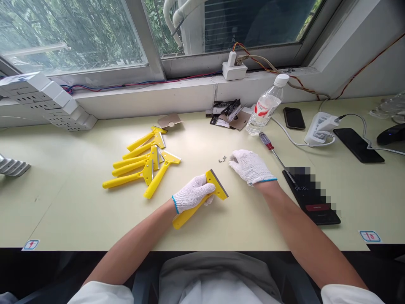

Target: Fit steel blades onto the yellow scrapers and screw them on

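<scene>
Pale green desk (63,211); clock read from its middle. Pile of yellow scrapers (139,162) at 9, overlapping. Held scraper (186,217) at 6, blade edge up and away, handle partly hidden. Gloved left hand (192,194) wrapped closed around it. Gloved right hand (251,166) at 3, fingers bunched; can't tell if pinching anything. Small screws (222,159) just beside it. Phone (311,196) at 4, partly pixelated.

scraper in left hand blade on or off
On: the yellow scraper in the gloved left hand shows a metal blade along its head
</scene>
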`<state>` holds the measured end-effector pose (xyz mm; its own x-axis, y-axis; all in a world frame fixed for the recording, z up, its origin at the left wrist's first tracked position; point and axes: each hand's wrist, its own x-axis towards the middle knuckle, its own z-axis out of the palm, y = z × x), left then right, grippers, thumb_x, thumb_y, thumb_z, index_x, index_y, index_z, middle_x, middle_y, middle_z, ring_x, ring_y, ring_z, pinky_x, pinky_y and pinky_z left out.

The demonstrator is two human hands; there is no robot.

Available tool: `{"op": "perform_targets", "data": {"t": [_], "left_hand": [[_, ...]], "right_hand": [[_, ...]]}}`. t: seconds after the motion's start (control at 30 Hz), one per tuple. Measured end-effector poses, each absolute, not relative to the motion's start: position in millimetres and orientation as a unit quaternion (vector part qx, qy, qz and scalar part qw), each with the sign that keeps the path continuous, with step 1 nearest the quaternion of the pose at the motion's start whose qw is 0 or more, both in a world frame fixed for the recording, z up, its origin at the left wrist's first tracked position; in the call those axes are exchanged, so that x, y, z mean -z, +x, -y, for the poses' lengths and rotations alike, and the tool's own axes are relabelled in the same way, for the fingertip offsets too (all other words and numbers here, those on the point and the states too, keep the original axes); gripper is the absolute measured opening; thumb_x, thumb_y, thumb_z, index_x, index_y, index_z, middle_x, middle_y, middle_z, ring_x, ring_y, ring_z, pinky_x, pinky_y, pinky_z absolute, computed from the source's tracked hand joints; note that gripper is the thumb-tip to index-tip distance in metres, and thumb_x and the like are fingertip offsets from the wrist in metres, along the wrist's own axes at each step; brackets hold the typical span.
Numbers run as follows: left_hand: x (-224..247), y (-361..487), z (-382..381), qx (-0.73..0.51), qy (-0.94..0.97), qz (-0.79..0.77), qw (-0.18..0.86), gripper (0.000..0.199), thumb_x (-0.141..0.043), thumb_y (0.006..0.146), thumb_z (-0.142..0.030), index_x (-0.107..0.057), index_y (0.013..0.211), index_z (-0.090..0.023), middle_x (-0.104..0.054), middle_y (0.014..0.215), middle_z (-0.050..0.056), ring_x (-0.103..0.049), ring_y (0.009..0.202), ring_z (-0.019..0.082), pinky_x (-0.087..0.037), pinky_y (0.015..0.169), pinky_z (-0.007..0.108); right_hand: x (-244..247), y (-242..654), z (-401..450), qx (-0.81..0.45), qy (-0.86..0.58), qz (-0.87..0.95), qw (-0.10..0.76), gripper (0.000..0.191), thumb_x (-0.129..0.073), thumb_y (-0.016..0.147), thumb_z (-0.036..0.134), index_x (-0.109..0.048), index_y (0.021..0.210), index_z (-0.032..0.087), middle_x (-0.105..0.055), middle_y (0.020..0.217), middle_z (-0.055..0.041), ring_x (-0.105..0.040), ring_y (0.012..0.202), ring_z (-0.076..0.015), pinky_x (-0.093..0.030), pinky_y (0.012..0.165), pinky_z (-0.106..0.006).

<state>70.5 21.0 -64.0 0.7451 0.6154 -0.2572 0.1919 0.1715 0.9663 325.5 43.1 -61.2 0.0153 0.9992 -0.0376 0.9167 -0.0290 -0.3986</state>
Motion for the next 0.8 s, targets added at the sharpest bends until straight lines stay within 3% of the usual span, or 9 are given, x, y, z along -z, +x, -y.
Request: {"op": "perform_targets", "data": {"t": [0.2,0.4,0.57,0.7,0.8], "left_hand": [[64.7,72.1,-20.2,-0.148,0.634,-0.324,0.687,0.020,-0.055,0.100,-0.036,-0.060,0.091,-0.019,-0.064,0.066,0.002,-0.057,0.059,0.016,-0.048,0.066,0.032],[63.6,73.6,-18.9,-0.148,0.632,-0.334,0.683,0.020,-0.056,0.098,-0.036,-0.061,0.092,-0.018,-0.065,0.064,0.002,-0.058,0.058,0.016,-0.048,0.066,0.031],[58.3,75.6,-18.0,-0.156,0.624,-0.338,0.687,0.017,-0.056,0.096,-0.033,-0.060,0.089,-0.019,-0.065,0.063,0.002,-0.058,0.057,0.016,-0.048,0.065,0.031],[63.0,75.9,-18.3,-0.157,0.630,-0.348,0.676,0.014,-0.054,0.094,-0.029,-0.061,0.088,-0.019,-0.065,0.065,0.002,-0.059,0.058,0.016,-0.049,0.065,0.031],[66.2,75.8,-17.4,-0.156,0.635,-0.368,0.661,0.014,-0.054,0.096,-0.030,-0.060,0.090,-0.019,-0.066,0.066,0.001,-0.060,0.059,0.016,-0.049,0.064,0.030]], "right_hand": [[57.6,307.5,-37.9,-0.186,-0.658,0.712,0.159,0.036,-0.070,0.106,0.044,-0.072,0.131,0.017,-0.071,0.136,-0.0144,-0.071,0.117,-0.0243,-0.061,0.102,-0.043],[53.5,301.5,-21.5,-0.200,-0.633,0.728,0.170,0.035,-0.069,0.107,0.042,-0.070,0.136,0.022,-0.067,0.143,-0.0138,-0.069,0.121,-0.0239,-0.062,0.103,-0.043],[46.8,290.1,-16.6,-0.208,-0.607,0.741,0.197,0.033,-0.070,0.106,0.041,-0.070,0.130,0.018,-0.071,0.127,-0.0121,-0.070,0.105,-0.0219,-0.061,0.092,-0.039],[41.4,279.2,-12.9,-0.242,-0.561,0.760,0.221,0.016,-0.058,0.106,0.024,-0.069,0.118,0.022,-0.072,0.107,-0.0079,-0.060,0.077,-0.0163,-0.051,0.074,-0.030],[38.8,276.6,-7.9,-0.253,-0.492,0.802,0.226,0.017,-0.051,0.104,0.013,-0.066,0.108,0.021,-0.069,0.099,-0.0058,-0.059,0.077,-0.0162,-0.048,0.076,-0.029]]}}
